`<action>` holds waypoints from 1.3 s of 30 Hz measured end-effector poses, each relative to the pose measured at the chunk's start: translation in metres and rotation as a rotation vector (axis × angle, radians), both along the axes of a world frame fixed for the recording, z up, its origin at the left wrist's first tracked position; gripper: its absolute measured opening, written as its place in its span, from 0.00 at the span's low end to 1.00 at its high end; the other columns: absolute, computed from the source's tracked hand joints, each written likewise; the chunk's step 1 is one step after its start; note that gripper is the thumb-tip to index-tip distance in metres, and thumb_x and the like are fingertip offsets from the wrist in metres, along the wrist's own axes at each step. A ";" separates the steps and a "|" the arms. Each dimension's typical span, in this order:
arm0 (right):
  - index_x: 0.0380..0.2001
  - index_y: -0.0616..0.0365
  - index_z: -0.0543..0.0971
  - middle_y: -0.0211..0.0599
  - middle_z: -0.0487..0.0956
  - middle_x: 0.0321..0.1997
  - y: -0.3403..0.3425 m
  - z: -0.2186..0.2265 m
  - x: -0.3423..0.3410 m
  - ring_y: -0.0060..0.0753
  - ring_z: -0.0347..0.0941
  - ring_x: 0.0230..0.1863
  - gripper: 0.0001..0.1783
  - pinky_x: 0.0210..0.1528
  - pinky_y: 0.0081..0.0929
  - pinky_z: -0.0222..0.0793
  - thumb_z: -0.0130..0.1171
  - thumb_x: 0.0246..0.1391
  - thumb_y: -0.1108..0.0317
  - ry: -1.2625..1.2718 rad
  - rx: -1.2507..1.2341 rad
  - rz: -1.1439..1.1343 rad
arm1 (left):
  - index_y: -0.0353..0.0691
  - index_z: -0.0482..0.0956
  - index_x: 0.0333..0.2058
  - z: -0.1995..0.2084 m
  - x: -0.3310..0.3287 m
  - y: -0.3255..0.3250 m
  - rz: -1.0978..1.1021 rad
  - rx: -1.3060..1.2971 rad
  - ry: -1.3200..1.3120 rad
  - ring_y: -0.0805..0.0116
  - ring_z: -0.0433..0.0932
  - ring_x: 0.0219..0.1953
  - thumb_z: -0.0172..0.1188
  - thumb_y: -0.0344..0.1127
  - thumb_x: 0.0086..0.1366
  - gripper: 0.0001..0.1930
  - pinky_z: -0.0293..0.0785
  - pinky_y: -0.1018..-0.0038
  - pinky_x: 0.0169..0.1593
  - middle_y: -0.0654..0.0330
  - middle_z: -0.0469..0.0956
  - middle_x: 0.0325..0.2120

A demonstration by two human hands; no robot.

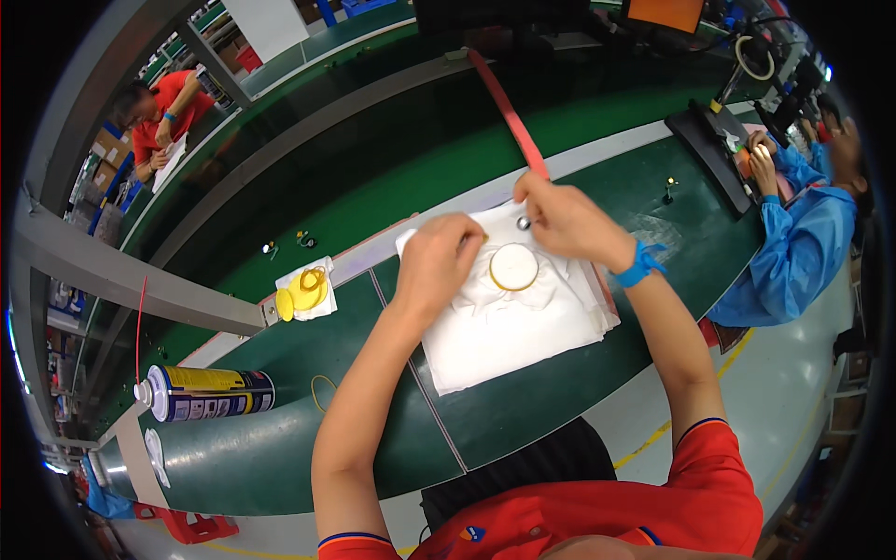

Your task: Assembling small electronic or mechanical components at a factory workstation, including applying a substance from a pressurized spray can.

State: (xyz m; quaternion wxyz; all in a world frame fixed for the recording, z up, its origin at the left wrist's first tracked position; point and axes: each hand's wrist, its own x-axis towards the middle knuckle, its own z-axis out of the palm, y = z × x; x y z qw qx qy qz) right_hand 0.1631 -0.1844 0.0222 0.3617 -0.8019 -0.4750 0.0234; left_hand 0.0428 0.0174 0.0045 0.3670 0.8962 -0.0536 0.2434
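Under my hands a stack of white cloths (509, 347) lies on the green work table. A round white disc with a yellow rim (513, 267) rests on the crumpled top cloth, between my hands. My left hand (437, 261) is closed in a pinch left of the disc; a tiny yellowish bit shows at its fingertips, too small to name. Fingers curled, my right hand (571, 222) is closed above and right of the disc. A small round silver-and-dark piece (524, 223) shows at its fingertips; whether the fingers grip it is hidden.
Yellow discs and rings (306, 293) lie on a white cloth to the left. A spray can (213, 393) lies on its side, with a thin yellow ring (323, 394) nearby. A red strip (509, 117) crosses the green belt. A co-worker in blue (793, 252) sits at right.
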 end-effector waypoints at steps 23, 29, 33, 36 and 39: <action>0.41 0.60 0.80 0.38 0.83 0.33 0.084 -0.001 0.056 0.34 0.82 0.36 0.14 0.40 0.31 0.75 0.64 0.59 0.61 0.215 0.452 -0.090 | 0.32 0.82 0.36 0.008 0.049 0.120 0.240 0.330 0.032 0.53 0.83 0.32 0.63 0.24 0.60 0.05 0.78 0.66 0.40 0.49 0.82 0.31; 0.46 0.50 0.81 0.37 0.84 0.35 -0.076 0.025 0.058 0.43 0.82 0.39 0.18 0.41 0.39 0.77 0.68 0.52 0.57 -0.254 0.074 -0.707 | 0.36 0.83 0.39 0.031 0.029 0.096 0.297 0.439 -0.202 0.51 0.76 0.53 0.63 0.26 0.63 0.06 0.71 0.63 0.57 0.52 0.79 0.48; 0.51 0.56 0.76 0.47 0.81 0.50 -0.185 -0.011 0.105 0.51 0.79 0.51 0.28 0.50 0.43 0.75 0.67 0.55 0.49 -0.298 -0.230 -0.994 | 0.35 0.83 0.35 0.037 0.018 0.026 -0.023 0.232 -0.239 0.54 0.80 0.42 0.64 0.25 0.62 0.03 0.76 0.63 0.48 0.54 0.82 0.36; 0.41 0.58 0.80 0.42 0.83 0.34 -0.201 -0.035 0.121 0.42 0.82 0.37 0.17 0.42 0.35 0.76 0.68 0.53 0.59 -0.109 -0.248 -0.876 | 0.38 0.81 0.29 0.032 0.004 -0.031 -0.445 0.247 -0.251 0.52 0.78 0.41 0.66 0.32 0.62 0.05 0.72 0.60 0.46 0.55 0.81 0.34; 0.33 0.59 0.81 0.38 0.82 0.26 -0.205 -0.044 0.119 0.33 0.80 0.29 0.09 0.36 0.29 0.75 0.67 0.53 0.67 -0.069 -0.081 -0.819 | 0.38 0.82 0.30 0.040 -0.009 -0.081 -0.517 0.241 -0.189 0.54 0.78 0.41 0.66 0.33 0.62 0.05 0.73 0.61 0.46 0.56 0.81 0.33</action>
